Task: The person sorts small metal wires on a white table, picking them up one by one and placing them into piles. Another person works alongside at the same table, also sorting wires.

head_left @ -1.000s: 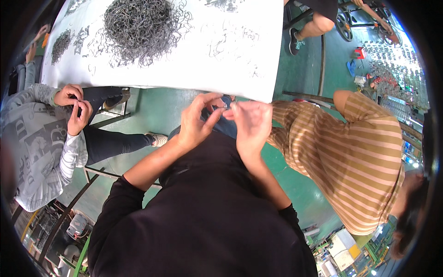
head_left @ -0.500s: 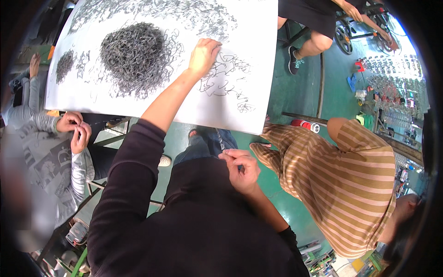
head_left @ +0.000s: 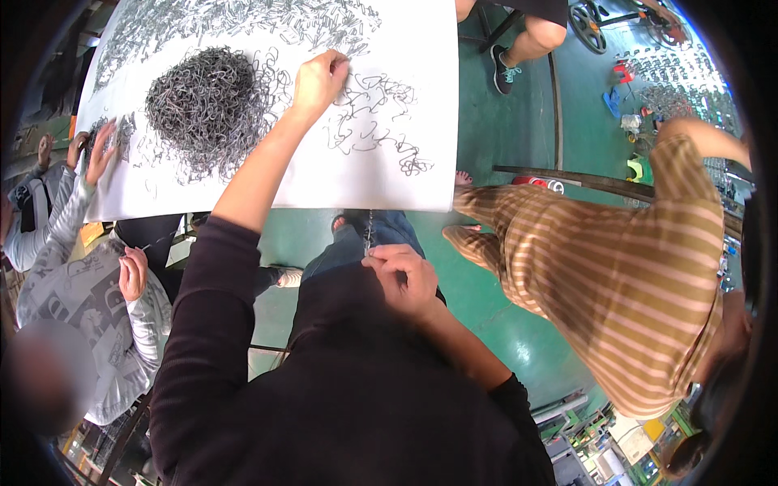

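Note:
My left hand rests over the white table top with its fingers curled in a pinch; what they hold, if anything, is hidden. Just right of it lie loose bent dark wire hooks, and to its left is a dense heap of the same hooks. In front of my body, below the table's near edge, my right hand pinches the end of a thin metal chain between thumb and forefinger. The chain runs up from the fingers toward the table edge.
Spread-out wire pieces cover the table's far side. At the left, a person in a grey top reaches onto the table. Close on my right stands a person in striped clothes. A seated person's leg shows beyond the table's right side.
My left hand stays among the hooks and my right hand still pinches the chain; the view has shifted. The person at left has parted their hands and stretched one onto the table.

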{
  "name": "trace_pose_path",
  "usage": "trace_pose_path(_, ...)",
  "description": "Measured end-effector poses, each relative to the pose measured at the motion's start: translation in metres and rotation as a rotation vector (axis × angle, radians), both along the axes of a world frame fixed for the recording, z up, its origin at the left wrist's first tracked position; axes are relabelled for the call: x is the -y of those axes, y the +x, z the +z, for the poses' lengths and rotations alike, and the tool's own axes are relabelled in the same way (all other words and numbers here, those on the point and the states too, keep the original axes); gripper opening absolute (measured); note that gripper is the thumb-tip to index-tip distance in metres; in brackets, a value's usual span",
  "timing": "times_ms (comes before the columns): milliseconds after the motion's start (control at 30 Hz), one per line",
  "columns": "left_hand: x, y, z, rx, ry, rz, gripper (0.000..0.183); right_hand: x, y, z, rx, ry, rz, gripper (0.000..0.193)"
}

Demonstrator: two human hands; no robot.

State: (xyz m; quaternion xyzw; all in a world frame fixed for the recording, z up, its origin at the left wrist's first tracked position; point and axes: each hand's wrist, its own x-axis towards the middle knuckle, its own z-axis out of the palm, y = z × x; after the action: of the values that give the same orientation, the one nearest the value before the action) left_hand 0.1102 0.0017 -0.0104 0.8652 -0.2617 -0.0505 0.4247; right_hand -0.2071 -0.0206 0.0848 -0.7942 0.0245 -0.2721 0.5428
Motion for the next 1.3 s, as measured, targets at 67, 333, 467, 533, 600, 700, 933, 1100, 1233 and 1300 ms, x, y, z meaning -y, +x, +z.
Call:
trace_pose_path(67,-0.022,-0.043,0.024,-0.089,-0.047,-0.026,0.021,-0.006,-0.005,-0.002,-0.002,0.021,-0.005,0.028)
trace_pose_path(333,-0.109,-0.198,0.097,-0.848,-0.275,-0.154,0.011,-0.025,-0.016,-0.014,0.022,0.086,-0.105,0.02)
trace_pose_path(467,-0.126,-0.216,0.107,-0.854,-0.383,-0.167,0.009,-0.038,-0.017,-0.014,0.041,0.105,-0.149,0.017)
trace_pose_path(533,-0.132,-0.22,0.109,-0.809,-0.358,-0.171,0.008,-0.043,-0.016,-0.013,0.044,0.088,-0.163,0.016)
trace_pose_path(600,-0.136,-0.223,0.11,-0.792,-0.35,-0.153,0.009,-0.047,-0.016,-0.011,0.039,0.06,-0.172,0.016)
trace_pose_path(700,-0.138,-0.224,0.11,-0.729,-0.326,-0.137,0.011,-0.049,-0.016,-0.009,0.023,0.079,-0.151,0.015)
trace_pose_path(933,-0.138,-0.222,0.115,-0.718,-0.315,-0.136,0.011,-0.043,-0.013,-0.012,-0.027,0.079,-0.124,0.015)
trace_pose_path(1100,-0.136,-0.228,0.11,-0.35,-0.367,-0.154,0.011,-0.034,-0.007,-0.011,-0.022,0.029,-0.093,0.018)
trace_pose_path(1233,-0.133,-0.231,0.101,-0.213,-0.428,-0.124,0.013,-0.005,0.004,-0.01,-0.109,-0.096,-0.109,0.022)
trace_pose_path(1300,-0.133,-0.231,0.098,-0.163,-0.408,-0.128,0.013,0.025,0.023,-0.019,-0.287,-0.251,-0.144,0.023)
